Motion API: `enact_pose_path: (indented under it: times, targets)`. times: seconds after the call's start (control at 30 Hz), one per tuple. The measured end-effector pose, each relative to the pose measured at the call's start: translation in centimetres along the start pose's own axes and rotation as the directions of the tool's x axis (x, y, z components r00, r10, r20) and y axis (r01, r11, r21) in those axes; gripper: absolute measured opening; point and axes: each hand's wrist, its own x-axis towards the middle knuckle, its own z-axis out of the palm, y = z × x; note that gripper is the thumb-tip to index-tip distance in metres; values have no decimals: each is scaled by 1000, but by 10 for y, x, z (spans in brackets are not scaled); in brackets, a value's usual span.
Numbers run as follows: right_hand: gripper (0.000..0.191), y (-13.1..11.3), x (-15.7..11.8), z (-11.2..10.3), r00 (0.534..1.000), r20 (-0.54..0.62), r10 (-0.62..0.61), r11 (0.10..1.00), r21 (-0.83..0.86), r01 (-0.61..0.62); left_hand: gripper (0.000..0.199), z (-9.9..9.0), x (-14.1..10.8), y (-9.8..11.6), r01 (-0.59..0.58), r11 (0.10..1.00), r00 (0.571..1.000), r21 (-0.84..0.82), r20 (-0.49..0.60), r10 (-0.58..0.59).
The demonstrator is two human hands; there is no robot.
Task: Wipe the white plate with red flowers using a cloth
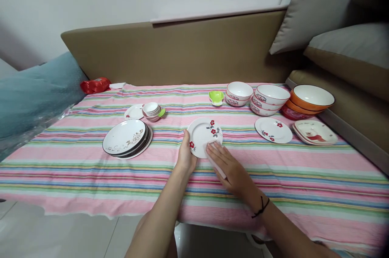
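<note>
A round white plate (202, 130) with red flowers and grey leaves is held up over the striped cloth in the middle. My left hand (186, 154) grips its left rim, thumb on top and fingers underneath. My right hand (226, 165) presses a pale folded tissue (218, 165) against the plate's lower right part, its fingers laid over the tissue. A similar flowered plate (273, 130) lies flat on the cloth to the right. To the left stands a stack of dark-edged plates (123, 136) with a larger white plate beneath.
Small stacked dishes (152, 110) and a flowered plate (133, 112) sit at the left. A green dish (216, 97), white bowls (239, 90), larger white bowls (270, 98), orange bowls (313, 98) and squarish plates (316, 131) stand right. A red package (95, 85) lies back left.
</note>
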Motion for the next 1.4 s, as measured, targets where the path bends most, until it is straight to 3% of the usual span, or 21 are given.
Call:
enact_pose_path:
  times: [0.17,0.27,0.37,0.5,0.63,0.73,0.9,1.0,1.13,1.2,1.27,1.33,1.4]
  targets:
    - [62,11,4,-4,969,-175,175,981,-58,-187,49,2,-3,-16,83,995,995,53,48,-86]
    - [63,5,11,0,952,-242,187,979,-30,-200,43,5,-8,-25,125,989,990,82,53,-130]
    - [64,-7,15,7,973,-209,100,995,6,-101,42,5,-10,-28,149,986,987,72,48,-153]
    - [65,-21,11,11,997,-79,-14,998,55,19,55,3,-7,-16,184,982,983,47,20,-185]
    - [66,-15,2,5,998,-27,-62,998,5,63,55,3,-3,2,67,998,997,5,24,-67]
    - [67,-1,-2,-2,996,-88,2,995,-100,-11,51,4,-2,4,-1,1000,999,8,43,1]
    - [66,7,5,-3,946,-277,169,973,-106,-205,42,6,-9,-19,111,990,992,85,57,-116]
    - [68,-4,12,6,954,-280,105,991,-52,-124,38,6,-11,-28,143,984,988,102,40,-148]
    - [70,-23,13,18,991,-127,-43,999,-28,40,51,5,-10,-12,200,978,980,67,3,-201]
    - [69,-27,8,21,994,-65,-91,995,-35,89,55,5,-8,2,157,987,988,18,-13,-157]
    - [68,-25,3,23,992,-48,-118,991,-67,115,55,4,-4,14,38,999,998,-29,-45,-40]
    - [67,-17,-2,23,993,-80,-89,990,-113,80,54,3,-2,20,-56,997,996,-56,-71,52]
    - [67,-7,-4,20,989,-147,-3,990,-139,-18,53,2,-1,19,-73,995,996,-61,-57,70]
